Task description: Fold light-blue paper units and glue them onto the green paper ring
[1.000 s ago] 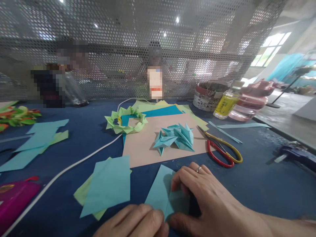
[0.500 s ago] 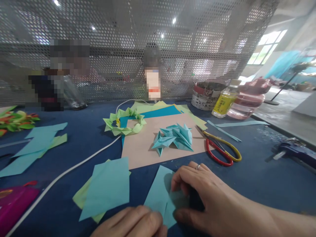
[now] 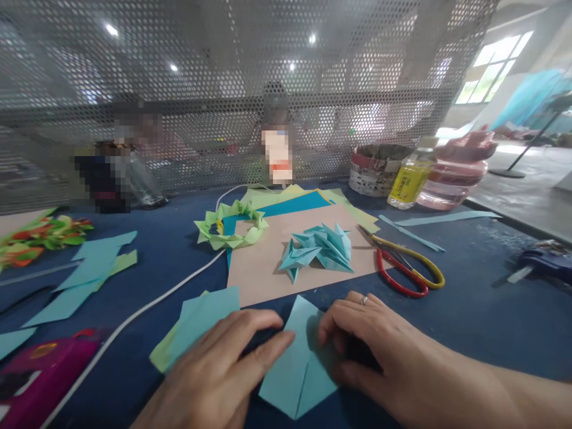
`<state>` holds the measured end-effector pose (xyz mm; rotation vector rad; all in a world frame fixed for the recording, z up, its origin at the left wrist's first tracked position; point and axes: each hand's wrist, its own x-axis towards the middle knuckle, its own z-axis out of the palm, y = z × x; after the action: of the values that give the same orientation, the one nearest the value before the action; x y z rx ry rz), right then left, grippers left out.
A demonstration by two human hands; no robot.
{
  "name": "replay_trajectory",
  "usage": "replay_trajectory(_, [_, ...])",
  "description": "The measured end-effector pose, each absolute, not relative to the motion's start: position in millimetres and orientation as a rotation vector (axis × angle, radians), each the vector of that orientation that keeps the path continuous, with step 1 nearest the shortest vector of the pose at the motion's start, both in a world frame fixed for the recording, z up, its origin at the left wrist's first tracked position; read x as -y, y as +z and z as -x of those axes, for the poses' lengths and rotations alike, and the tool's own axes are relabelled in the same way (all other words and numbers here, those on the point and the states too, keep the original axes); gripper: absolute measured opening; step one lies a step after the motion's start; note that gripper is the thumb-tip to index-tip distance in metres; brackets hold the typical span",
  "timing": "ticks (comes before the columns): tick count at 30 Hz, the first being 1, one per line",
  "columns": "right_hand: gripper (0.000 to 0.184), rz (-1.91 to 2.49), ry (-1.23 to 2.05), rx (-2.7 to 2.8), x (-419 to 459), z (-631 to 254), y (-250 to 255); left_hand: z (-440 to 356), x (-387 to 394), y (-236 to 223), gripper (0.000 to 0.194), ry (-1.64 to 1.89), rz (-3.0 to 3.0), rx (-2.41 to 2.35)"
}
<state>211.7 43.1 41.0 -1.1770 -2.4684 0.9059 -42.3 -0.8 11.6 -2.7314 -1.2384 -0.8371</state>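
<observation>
A folded light-blue paper sheet (image 3: 288, 366) lies in front of me, pointed at top and bottom, with a crease or slit up its lower half. My left hand (image 3: 218, 363) hovers by its left edge, thumb and fingers apart, with nothing visible between them. At the right edge, the curled fingers and thumb of my right hand (image 3: 384, 342) hold the sheet; a ring shows on one finger. Partly under my left hand is a stack of blue and green paper squares (image 3: 210, 310). Just beyond the sheet, blue folded paper pieces (image 3: 319, 247) rest on pinkish paper (image 3: 257, 280).
Red-and-yellow-handled scissors (image 3: 406, 268) lie to the right. A green folded paper ring (image 3: 232, 238) sits beyond the white cable (image 3: 147, 310). Behind stand a yellow-labelled bottle (image 3: 406, 182), a pink container (image 3: 456, 182) and a round basket (image 3: 375, 173). A magenta object (image 3: 58, 369) lies at left.
My left hand has lifted off the sheet's lower part and moved up and left, its fingers parting and baring the lower point. My right hand stays at the right edge. The view has shifted slightly.
</observation>
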Motion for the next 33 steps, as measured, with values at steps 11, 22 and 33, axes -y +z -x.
replay_trajectory(11, [0.026,0.963,0.767,2.530,-39.7,-213.8,35.2,37.0,-2.5,19.2,0.042,-1.034,2.876,1.132])
replay_trajectory(22, [0.023,0.360,0.388,2.967,-38.4,-210.8,54.4,32.0,3.4,17.6,0.028,-0.832,3.091,1.098])
replay_trajectory(33, [0.019,0.218,0.312,3.056,-44.6,-209.1,54.3,23.0,0.0,17.5,0.016,-0.998,3.139,1.354])
